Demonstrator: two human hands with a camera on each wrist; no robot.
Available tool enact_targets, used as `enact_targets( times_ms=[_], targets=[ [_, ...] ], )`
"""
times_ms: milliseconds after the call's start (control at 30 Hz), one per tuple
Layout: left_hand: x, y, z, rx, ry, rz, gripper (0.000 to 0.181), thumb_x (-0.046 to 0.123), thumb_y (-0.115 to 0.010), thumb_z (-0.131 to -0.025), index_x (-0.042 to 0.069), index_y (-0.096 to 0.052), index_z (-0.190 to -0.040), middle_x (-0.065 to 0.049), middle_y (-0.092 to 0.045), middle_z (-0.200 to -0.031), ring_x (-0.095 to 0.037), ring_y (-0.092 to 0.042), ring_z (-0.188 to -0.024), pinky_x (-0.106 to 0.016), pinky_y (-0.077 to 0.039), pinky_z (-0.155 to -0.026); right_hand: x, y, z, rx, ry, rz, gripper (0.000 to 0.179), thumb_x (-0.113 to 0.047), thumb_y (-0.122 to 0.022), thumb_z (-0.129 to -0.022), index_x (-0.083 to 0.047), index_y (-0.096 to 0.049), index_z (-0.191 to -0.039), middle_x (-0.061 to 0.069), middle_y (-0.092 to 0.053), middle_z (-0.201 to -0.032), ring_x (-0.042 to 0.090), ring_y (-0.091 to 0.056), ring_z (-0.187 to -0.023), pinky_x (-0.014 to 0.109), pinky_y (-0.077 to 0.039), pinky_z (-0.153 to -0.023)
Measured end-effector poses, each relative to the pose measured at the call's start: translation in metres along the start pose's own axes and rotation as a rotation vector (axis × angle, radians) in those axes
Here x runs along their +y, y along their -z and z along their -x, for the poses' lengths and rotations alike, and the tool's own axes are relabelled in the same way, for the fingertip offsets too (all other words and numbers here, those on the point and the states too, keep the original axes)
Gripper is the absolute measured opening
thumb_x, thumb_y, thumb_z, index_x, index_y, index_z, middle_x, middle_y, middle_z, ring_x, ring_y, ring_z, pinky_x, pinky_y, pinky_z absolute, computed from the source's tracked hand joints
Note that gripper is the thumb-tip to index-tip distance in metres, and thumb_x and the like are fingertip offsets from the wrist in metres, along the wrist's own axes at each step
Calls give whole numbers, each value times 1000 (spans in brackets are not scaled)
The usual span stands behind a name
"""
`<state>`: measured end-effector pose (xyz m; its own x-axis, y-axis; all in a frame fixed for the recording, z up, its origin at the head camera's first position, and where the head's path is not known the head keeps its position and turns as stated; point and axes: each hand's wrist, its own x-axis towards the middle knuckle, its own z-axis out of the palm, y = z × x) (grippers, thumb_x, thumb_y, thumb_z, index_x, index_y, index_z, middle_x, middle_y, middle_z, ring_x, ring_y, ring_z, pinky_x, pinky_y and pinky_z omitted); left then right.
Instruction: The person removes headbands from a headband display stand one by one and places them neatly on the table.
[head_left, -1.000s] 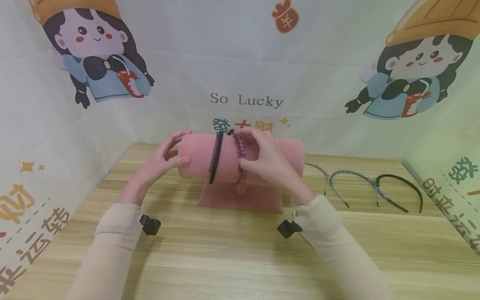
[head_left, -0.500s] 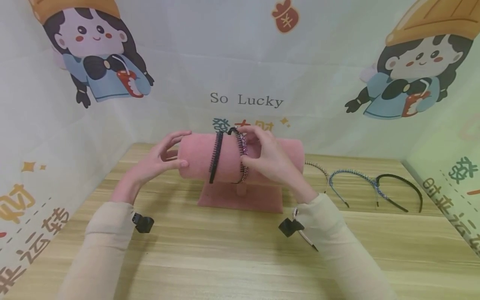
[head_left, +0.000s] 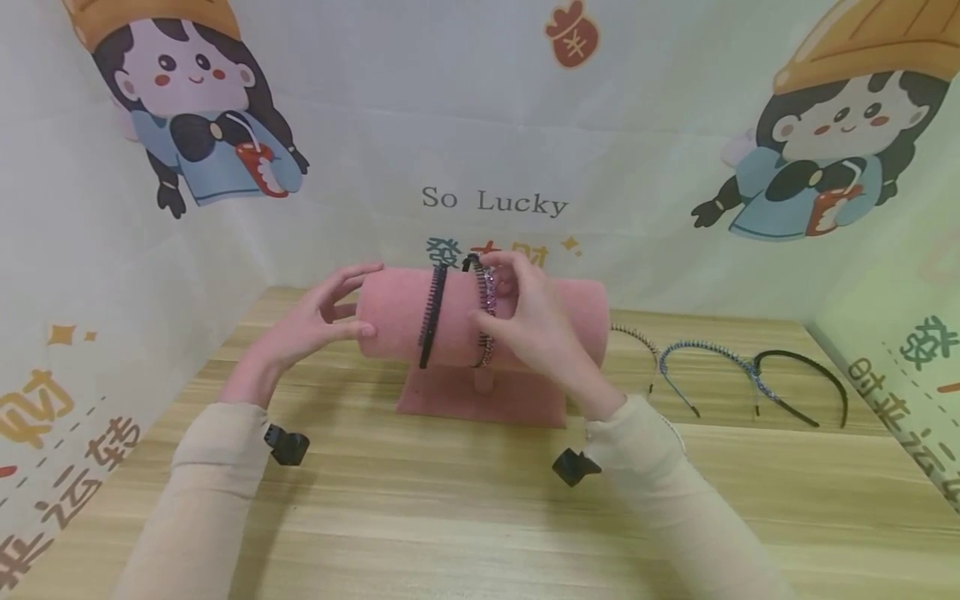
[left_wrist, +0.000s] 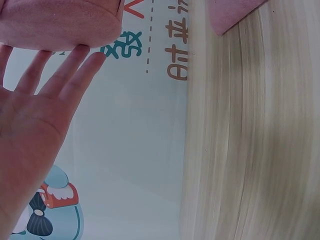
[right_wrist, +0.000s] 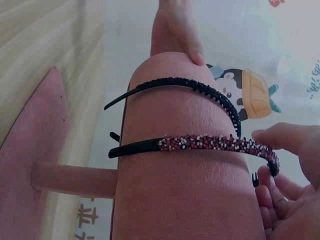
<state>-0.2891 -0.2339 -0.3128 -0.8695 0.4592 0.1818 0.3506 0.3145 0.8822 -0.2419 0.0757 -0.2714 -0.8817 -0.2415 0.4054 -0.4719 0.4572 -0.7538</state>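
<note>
Across a pale wooden table, a pink padded roll is carried crosswise on a short post above a flat pink base. Its left end is touched by the left hand: the thumb is laid against the front, and the fingers, nearly straight and set wide of the thumb, are rested along the edge by their tips.

Near the middle of the roll, a beaded headband, studded in pink and white, is draped over the padding. Its upper part is pinched by the right hand, with thumb and fingers drawn narrow around the band; there, a gap is seen between band and roll. To its left, a black headband is arched over the roll, touched by neither hand.

Toward the right of the table, a thin headband, a blue headband and a plain dark headband are set in a row, the thin one partly hidden by the roll. Behind everything, a printed cloth is hung.
</note>
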Motion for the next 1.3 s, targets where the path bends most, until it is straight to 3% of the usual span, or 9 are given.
enact_targets(
  times_ms=[200,433,633,900,1133,1300],
  targets=[
    [0,-1,-1,-3,-24,-4,77,9,-68,-92,29,-27,-155,-7,-23,-163,-39,-42,-139,-34,-52,-94,-8,1,4,7,-14,83,63,1,-73,-80,-13,-47,-136,5,-57,-112,19,-54,-94,30,-51,-81],
    [-5,-2,-3,8,-51,-17,76,8,-67,-93,26,-27,-155,-5,-24,-163,-35,-45,-136,-32,-52,-95,-13,5,9,19,-43,194,71,2,-70,-77,-17,-44,-141,3,-60,-113,16,-56,-78,28,-49,-62],
    [-8,-2,-5,17,-60,-24,75,7,-67,-92,28,-29,-154,-3,-25,-163,-31,-47,-134,-39,-49,-100,-12,7,11,28,-67,174,69,2,-72,-78,-16,-47,-140,3,-61,-107,16,-56,-77,27,-50,-60],
    [-7,-2,-4,15,-64,-22,75,6,-66,-93,29,-29,-154,-4,-25,-163,-20,-51,-129,-34,-50,-98,-9,12,13,56,-60,97,64,1,-71,-79,-15,-50,-137,5,-61,-101,16,-56,-80,26,-51,-66],
    [-7,-3,-4,20,-56,-21,75,9,-67,-93,30,-29,-153,-3,-24,-164,-25,-49,-131,-42,-48,-101,-12,20,19,130,-17,72,57,0,-73,-79,-14,-55,-132,7,-65,-95,16,-58,-76,21,-49,-65],
    [-8,-3,-3,20,-53,-15,75,8,-67,-93,30,-29,-154,-4,-25,-163,-25,-49,-132,-35,-50,-97,-13,28,23,179,16,86,54,-1,-74,-79,-14,-59,-130,8,-69,-95,17,-61,-76,22,-51,-65]
  ],
)
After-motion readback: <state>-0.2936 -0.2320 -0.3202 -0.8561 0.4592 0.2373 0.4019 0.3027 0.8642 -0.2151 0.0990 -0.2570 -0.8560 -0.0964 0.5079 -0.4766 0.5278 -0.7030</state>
